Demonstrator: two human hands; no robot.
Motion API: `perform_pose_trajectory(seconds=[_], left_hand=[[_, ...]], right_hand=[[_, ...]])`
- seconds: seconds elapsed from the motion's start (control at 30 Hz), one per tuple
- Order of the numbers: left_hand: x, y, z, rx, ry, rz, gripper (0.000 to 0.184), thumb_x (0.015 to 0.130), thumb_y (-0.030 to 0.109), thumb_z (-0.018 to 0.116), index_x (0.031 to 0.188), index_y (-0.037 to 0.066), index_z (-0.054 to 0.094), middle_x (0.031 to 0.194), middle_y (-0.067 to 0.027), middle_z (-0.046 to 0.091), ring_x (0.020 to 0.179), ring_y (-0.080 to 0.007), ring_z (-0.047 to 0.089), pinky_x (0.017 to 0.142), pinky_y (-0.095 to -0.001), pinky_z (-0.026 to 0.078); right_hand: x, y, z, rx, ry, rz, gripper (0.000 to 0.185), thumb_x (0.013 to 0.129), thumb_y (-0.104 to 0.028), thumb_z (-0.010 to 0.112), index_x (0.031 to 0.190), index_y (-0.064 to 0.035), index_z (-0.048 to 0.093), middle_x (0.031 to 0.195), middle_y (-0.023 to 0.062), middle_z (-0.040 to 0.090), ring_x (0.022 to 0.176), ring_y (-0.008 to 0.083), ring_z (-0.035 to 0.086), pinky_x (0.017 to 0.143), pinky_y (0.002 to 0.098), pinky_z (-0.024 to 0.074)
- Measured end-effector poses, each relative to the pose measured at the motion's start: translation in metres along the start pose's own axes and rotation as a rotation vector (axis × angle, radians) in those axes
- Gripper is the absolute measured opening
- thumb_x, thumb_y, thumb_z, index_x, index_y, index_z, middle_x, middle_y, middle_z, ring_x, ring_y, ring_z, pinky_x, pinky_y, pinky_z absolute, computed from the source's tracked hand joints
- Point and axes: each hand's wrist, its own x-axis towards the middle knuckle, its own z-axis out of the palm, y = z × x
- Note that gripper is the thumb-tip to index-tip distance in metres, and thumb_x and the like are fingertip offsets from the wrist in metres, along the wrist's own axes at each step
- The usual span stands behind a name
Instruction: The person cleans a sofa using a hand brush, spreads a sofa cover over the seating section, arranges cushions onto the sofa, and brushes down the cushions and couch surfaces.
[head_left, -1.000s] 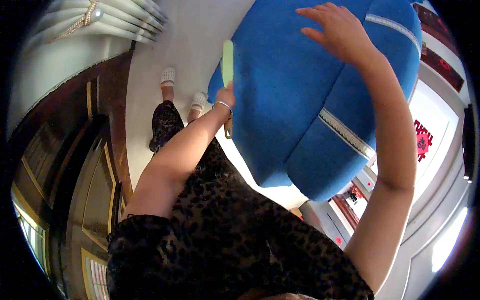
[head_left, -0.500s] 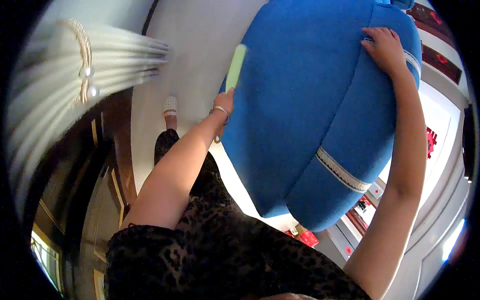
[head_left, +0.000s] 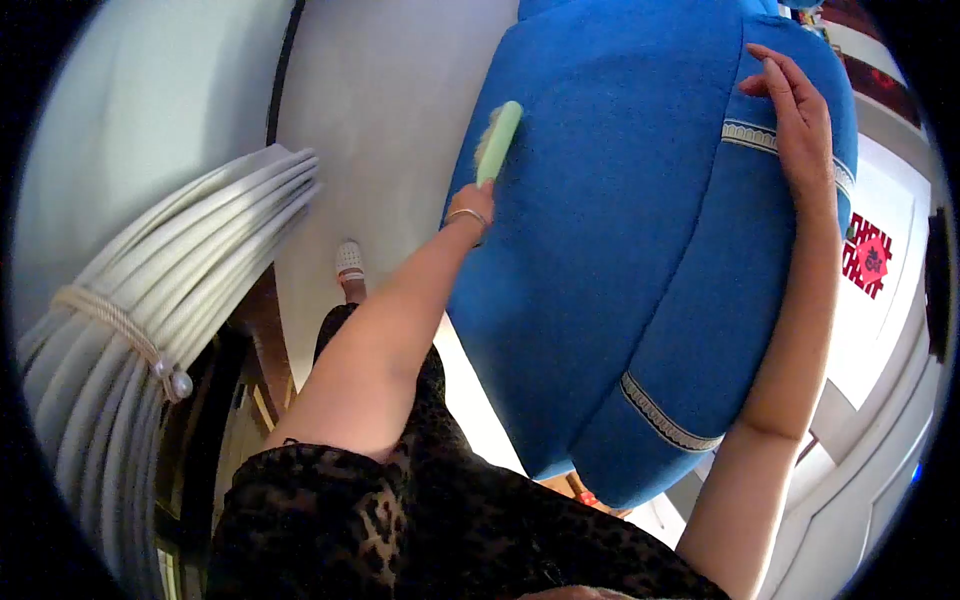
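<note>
One likely light, stiff bristle brush (head_left: 499, 148) suits handle-holding: our left grip (head_left: 472, 204) wraps it; our right grip (head_left: 803, 130) is half-spread.

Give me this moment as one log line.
left hand: grips brush | brush: over sofa, contact unclear | right hand: empty, over sofa, contact unclear
</note>
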Motion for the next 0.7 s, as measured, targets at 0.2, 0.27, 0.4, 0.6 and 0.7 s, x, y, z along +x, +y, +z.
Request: perform_pose_trajectory(seconds=[0.2, 0.27, 0.4, 0.6, 0.7], left_hand=[[-0.05, 0.098, -0.011, -0.552, -0.187, 0.409, 0.039, 0.092, 0.035, 0.041, 0.086, 0.0, 0.057, 0.072, -0.0199, 0.058, 0.069, -0.0389, 0.055, 0.061, -0.0476, 0.04], [-0.054, 0.135, -0.005, -0.549, -0.282, 0.563, 0.037, 0.092, 0.034, 0.042, 0.088, 0.001, 0.058, 0.075, -0.0205, 0.059, 0.072, -0.0394, 0.056, 0.063, -0.0474, 0.041], [0.003, 0.107, 0.026, -0.219, -0.021, 0.606, 0.04, 0.092, 0.037, 0.042, 0.096, 0.002, 0.061, 0.088, -0.0221, 0.063, 0.084, -0.0394, 0.059, 0.07, -0.0466, 0.044], [0.034, 0.067, -0.019, -0.152, 0.043, 0.123, 0.049, 0.092, 0.044, 0.038, 0.089, 0.001, 0.06, 0.086, -0.0214, 0.062, 0.085, -0.0396, 0.059, 0.071, -0.0478, 0.043], [0.013, 0.133, -0.006, -0.411, -0.037, 0.366, 0.043, 0.092, 0.039, 0.04, 0.08, 0.0, 0.055, 0.066, -0.0168, 0.056, 0.063, -0.0317, 0.055, 0.058, -0.0418, 0.041]], right_hand=[[-0.005, -0.015, 0.002, -0.025, 0.006, 0.041, 0.029, 0.091, -0.025, 0.054, 0.11, -0.0052, 0.062, 0.08, 0.0051, 0.064, 0.08, 0.0102, 0.058, 0.076, 0.0225, 0.0438], [-0.005, -0.014, 0.002, 0.012, 0.011, 0.043, 0.027, 0.09, -0.023, 0.055, 0.109, -0.0049, 0.062, 0.08, 0.0049, 0.064, 0.079, 0.0098, 0.058, 0.075, 0.0225, 0.0441], [-0.005, -0.03, 0.002, -0.017, 0.005, 0.116, 0.026, 0.088, -0.02, 0.057, 0.108, -0.0029, 0.062, 0.078, 0.0053, 0.063, 0.077, 0.01, 0.058, 0.073, 0.0234, 0.0447], [-0.007, -0.036, -0.004, 0.155, 0.002, 0.196, 0.025, 0.085, -0.018, 0.06, 0.106, -0.0034, 0.063, 0.076, 0.0054, 0.062, 0.075, 0.0108, 0.058, 0.071, 0.0242, 0.0448], [-0.009, -0.039, -0.006, 0.164, 0.01, 0.217, 0.024, 0.083, -0.013, 0.061, 0.105, -0.0038, 0.063, 0.075, 0.0049, 0.061, 0.074, 0.0108, 0.057, 0.071, 0.0245, 0.0446]])
